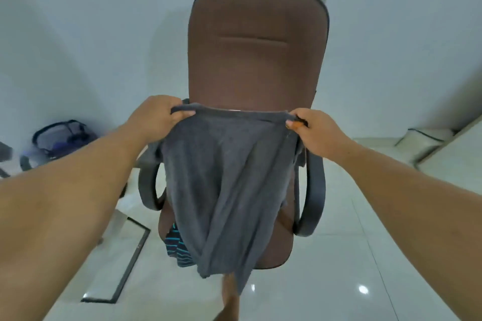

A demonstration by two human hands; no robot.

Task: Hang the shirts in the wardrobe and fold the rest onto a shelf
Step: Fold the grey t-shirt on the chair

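A dark grey garment hangs in the air in front of a brown office chair. My left hand grips its top edge at the left corner. My right hand pinches the top edge at the right corner. The edge is stretched level between the two hands, and the cloth drapes down over the seat. A dark garment with blue stripes lies on the chair seat, mostly hidden behind the grey one.
The chair has grey armrests and stands on a glossy white tiled floor. A dark bag sits on the floor at the left by the white wall. A pale cushion lies at the right. My foot shows below.
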